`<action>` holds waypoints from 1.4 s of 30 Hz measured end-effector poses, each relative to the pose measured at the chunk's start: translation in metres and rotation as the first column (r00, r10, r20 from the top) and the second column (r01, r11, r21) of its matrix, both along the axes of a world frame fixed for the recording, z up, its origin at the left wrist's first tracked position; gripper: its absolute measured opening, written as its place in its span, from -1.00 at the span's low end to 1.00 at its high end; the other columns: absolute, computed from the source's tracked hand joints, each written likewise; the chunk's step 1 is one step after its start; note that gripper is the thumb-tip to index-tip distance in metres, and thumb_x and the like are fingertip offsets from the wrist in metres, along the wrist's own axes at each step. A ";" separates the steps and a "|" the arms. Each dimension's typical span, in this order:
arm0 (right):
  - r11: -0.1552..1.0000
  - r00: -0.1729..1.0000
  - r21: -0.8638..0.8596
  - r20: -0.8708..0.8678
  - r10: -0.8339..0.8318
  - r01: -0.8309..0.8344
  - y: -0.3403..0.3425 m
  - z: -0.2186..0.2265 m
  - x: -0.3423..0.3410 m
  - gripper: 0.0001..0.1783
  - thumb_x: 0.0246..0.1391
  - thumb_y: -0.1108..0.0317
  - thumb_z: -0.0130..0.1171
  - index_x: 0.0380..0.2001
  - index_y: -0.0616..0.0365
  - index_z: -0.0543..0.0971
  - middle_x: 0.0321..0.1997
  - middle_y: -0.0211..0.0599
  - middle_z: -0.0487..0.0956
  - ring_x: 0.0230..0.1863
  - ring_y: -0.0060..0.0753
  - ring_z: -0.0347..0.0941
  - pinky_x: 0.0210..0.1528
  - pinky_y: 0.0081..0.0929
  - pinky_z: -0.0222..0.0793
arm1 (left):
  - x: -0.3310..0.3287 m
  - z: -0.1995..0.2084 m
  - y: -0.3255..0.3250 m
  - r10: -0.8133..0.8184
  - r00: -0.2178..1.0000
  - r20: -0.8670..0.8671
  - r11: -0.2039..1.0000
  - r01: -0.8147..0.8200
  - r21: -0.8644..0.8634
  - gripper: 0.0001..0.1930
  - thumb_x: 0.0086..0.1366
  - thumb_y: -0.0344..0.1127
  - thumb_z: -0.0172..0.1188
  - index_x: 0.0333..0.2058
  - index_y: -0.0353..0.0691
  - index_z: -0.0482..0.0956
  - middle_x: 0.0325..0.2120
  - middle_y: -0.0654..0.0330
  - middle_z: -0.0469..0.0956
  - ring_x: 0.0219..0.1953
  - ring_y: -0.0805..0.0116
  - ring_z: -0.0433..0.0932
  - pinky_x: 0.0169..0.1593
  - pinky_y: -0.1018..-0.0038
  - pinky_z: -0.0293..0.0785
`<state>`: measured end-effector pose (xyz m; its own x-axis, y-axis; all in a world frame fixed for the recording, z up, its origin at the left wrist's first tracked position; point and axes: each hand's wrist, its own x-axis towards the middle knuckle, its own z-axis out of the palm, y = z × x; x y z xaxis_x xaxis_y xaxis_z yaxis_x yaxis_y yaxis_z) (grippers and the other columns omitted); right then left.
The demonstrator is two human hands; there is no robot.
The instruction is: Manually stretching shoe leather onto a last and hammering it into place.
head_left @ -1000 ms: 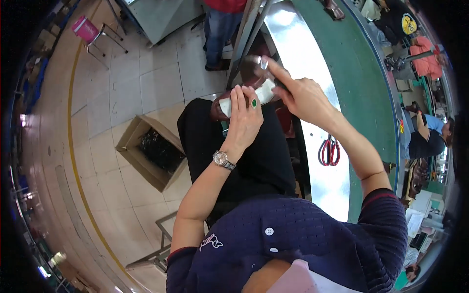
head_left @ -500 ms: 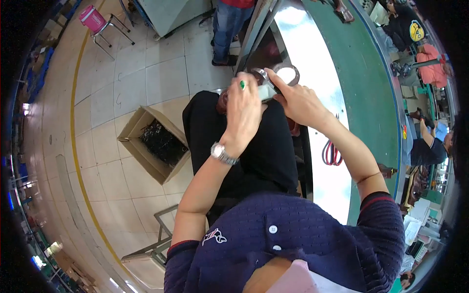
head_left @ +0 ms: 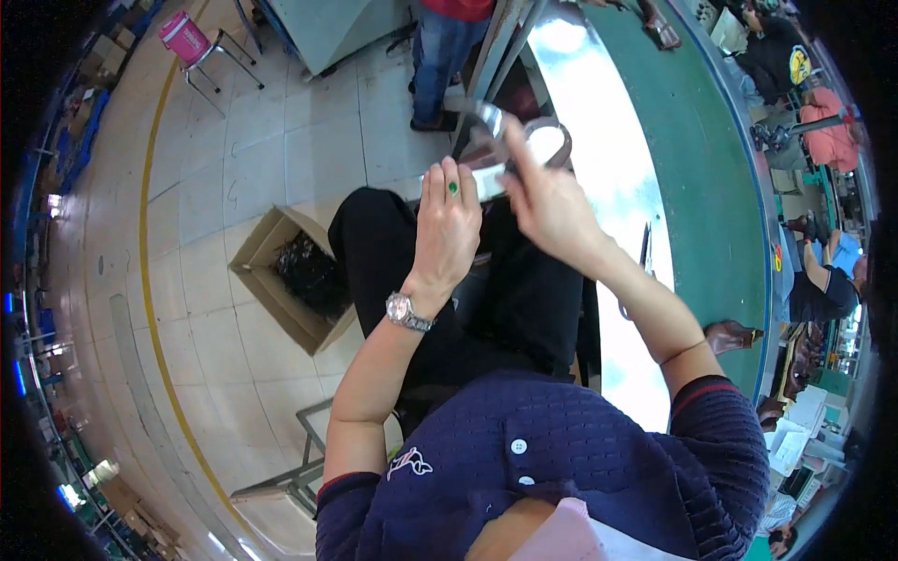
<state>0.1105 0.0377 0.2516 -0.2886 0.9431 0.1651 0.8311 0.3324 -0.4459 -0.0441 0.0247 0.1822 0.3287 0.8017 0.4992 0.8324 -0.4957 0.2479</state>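
Observation:
Above my lap my left hand (head_left: 447, 229) has its fingers pressed together, a green-stoned ring on one of them. Its fingertips rest by a pale block (head_left: 488, 181), and whatever they may grip is hidden beneath. My right hand (head_left: 558, 210), smeared by motion, is closed around a blurred tool with a shiny metal head (head_left: 488, 116), which looks like a hammer. Just beyond my right fingers, a brown ring-shaped thing (head_left: 564, 150) with a white middle sits at the edge of the shiny bench. Dark-handled scissors (head_left: 646, 245) lie there beside my right forearm, partly covered by it.
A cardboard box (head_left: 257, 280) with black scraps stands on the floor at my left. Brown shoes (head_left: 734, 337) rest on the green belt (head_left: 697, 187) at right. A person in jeans (head_left: 437, 65) stands ahead. A pink container (head_left: 184, 37) sits on a stool at far left.
My right hand and the tool have pulled away from my left hand, with the tool's head now higher. My left hand has drawn back slightly toward me, and its fingers are straighter.

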 end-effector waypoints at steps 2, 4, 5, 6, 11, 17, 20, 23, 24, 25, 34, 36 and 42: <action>0.988 0.971 -0.151 0.233 0.053 -0.018 -0.003 -0.019 0.005 -0.20 0.06 0.35 0.05 0.35 0.03 -0.01 -0.65 0.06 0.52 -0.58 0.12 0.52 -0.49 -0.02 0.44 | 0.002 0.001 0.001 -0.004 0.995 0.102 0.996 0.013 -0.085 -0.54 0.13 -0.54 0.02 0.05 -0.58 0.31 0.02 -0.31 0.38 0.07 -0.16 0.38 0.23 0.15 0.27; 0.978 0.962 -0.174 0.228 0.151 -0.112 0.006 -0.022 0.010 -0.19 0.08 0.32 0.05 0.37 0.04 -0.02 -0.64 0.05 0.53 -0.57 0.11 0.53 -0.49 -0.05 0.45 | -0.003 -0.011 -0.003 0.000 0.991 0.133 0.994 0.014 -0.105 -0.52 0.13 -0.52 0.06 0.05 -0.57 0.29 0.03 -0.29 0.37 0.10 -0.16 0.36 0.23 0.15 0.27; 0.974 0.953 -0.183 0.247 0.176 -0.132 0.003 -0.009 0.003 -0.18 0.09 0.31 0.05 0.38 0.06 -0.05 -0.64 0.05 0.54 -0.58 0.11 0.53 -0.50 -0.06 0.45 | -0.006 -0.012 -0.009 0.008 0.989 0.149 0.993 0.009 -0.116 -0.52 0.12 -0.51 0.09 0.04 -0.56 0.29 0.04 -0.29 0.37 0.11 -0.18 0.35 0.22 0.14 0.28; 0.981 0.967 -0.131 0.191 0.168 -0.145 -0.003 -0.001 0.000 -0.17 0.10 0.31 0.04 0.38 0.07 -0.08 -0.64 0.06 0.53 -0.58 0.11 0.52 -0.50 -0.06 0.45 | -0.007 -0.014 -0.013 0.003 0.986 0.165 0.991 0.019 -0.135 -0.51 0.10 -0.50 0.12 0.03 -0.56 0.30 0.05 -0.29 0.37 0.12 -0.19 0.34 0.21 0.13 0.28; 0.989 0.994 -0.143 0.099 0.052 -0.038 -0.019 -0.037 0.003 -0.25 0.12 0.31 0.04 0.34 0.08 0.01 -0.61 0.12 0.54 -0.51 0.16 0.54 -0.47 -0.01 0.45 | -0.002 -0.016 -0.015 -0.016 0.982 0.188 0.983 0.050 -0.176 -0.27 -0.03 -0.48 0.35 0.13 -0.51 0.23 0.02 -0.24 0.40 0.08 -0.18 0.38 0.13 0.18 0.37; 0.997 0.991 -0.022 0.108 0.082 -0.080 0.027 -0.003 0.034 -0.40 0.13 0.29 0.06 0.23 0.07 0.18 -0.47 0.13 0.57 -0.38 0.20 0.54 -0.38 0.06 0.40 | -0.012 -0.005 -0.004 -0.116 0.992 -0.042 0.978 0.107 -0.177 -0.35 0.02 -0.38 0.31 0.16 -0.18 0.38 0.10 -0.11 0.38 0.15 -0.06 0.32 0.19 0.19 0.31; 0.988 0.977 -0.154 0.213 0.020 0.014 0.043 0.006 0.037 -0.45 0.07 0.30 0.10 0.14 0.13 0.26 -0.47 0.12 0.58 -0.37 0.18 0.55 -0.38 0.01 0.42 | -0.030 -0.003 -0.004 -0.179 0.984 -0.018 0.975 0.175 -0.135 -0.37 0.02 -0.39 0.31 0.14 -0.15 0.42 0.16 -0.06 0.34 0.24 -0.12 0.21 0.27 0.21 0.21; 0.965 0.971 -0.261 0.233 0.049 0.014 0.008 0.009 0.040 -0.48 0.04 0.29 0.11 0.08 0.15 0.31 -0.50 0.09 0.58 -0.40 0.17 0.56 -0.32 -0.02 0.45 | -0.027 0.013 -0.036 -0.127 0.973 0.194 0.968 0.165 -0.189 -0.23 0.06 -0.35 0.33 0.26 -0.19 0.22 0.30 -0.12 0.07 0.32 -0.12 0.08 0.31 0.17 0.13; 0.955 0.983 -0.297 0.169 0.078 -0.025 -0.006 0.012 0.039 -0.45 0.08 0.29 0.08 0.15 0.16 0.28 -0.48 0.07 0.60 -0.43 0.10 0.58 -0.31 -0.03 0.47 | -0.028 0.014 -0.050 -0.017 0.887 0.461 0.942 0.169 -0.290 -0.17 0.09 -0.31 0.34 0.30 -0.23 0.13 0.34 -0.15 -0.03 0.33 -0.11 0.05 0.31 0.17 0.11; 0.880 0.997 -0.473 0.028 0.075 -0.053 -0.021 0.019 0.036 -0.41 0.14 0.27 0.05 0.22 0.13 0.21 -0.48 0.04 0.60 -0.48 -0.01 0.58 -0.33 -0.12 0.48 | -0.035 -0.001 -0.064 0.094 0.854 0.512 0.893 0.155 -0.423 -0.02 0.10 -0.13 0.38 0.33 -0.34 -0.05 0.33 -0.22 -0.14 0.34 -0.19 0.00 0.31 0.11 0.08; 0.786 0.922 -0.487 -0.260 0.285 -0.381 -0.064 0.014 0.015 -0.29 0.13 0.41 0.15 0.32 -0.03 0.14 -0.12 -0.17 0.60 -0.29 -0.30 0.60 -0.19 -0.38 0.48 | -0.062 0.006 -0.077 0.337 0.915 0.219 0.835 -0.184 -0.519 -0.66 0.40 -0.15 -0.10 -0.14 -0.28 0.55 -0.44 -0.10 0.57 -0.35 -0.12 0.55 -0.29 0.10 0.45; 0.728 0.923 -0.580 -0.123 0.364 -0.365 -0.061 0.019 0.004 -0.29 0.15 0.36 0.13 0.34 -0.05 0.11 -0.15 -0.03 0.60 -0.27 0.00 0.57 -0.20 -0.28 0.43 | -0.063 -0.003 -0.089 0.323 0.868 0.377 0.861 -0.105 -0.498 -0.64 0.41 -0.17 -0.10 -0.11 -0.31 0.55 -0.49 -0.15 0.55 -0.40 -0.13 0.56 -0.33 0.10 0.45; 0.637 0.882 -0.724 0.085 0.464 -0.265 -0.053 0.041 -0.032 -0.25 0.13 0.38 0.12 0.35 -0.06 0.08 -0.49 0.00 0.55 -0.44 0.06 0.51 -0.33 -0.14 0.40 | -0.053 -0.011 -0.109 0.389 0.746 0.541 0.820 -0.012 -0.572 -0.68 0.38 -0.31 -0.04 -0.07 -0.46 0.51 -0.51 -0.15 0.54 -0.45 -0.04 0.58 -0.38 0.21 0.46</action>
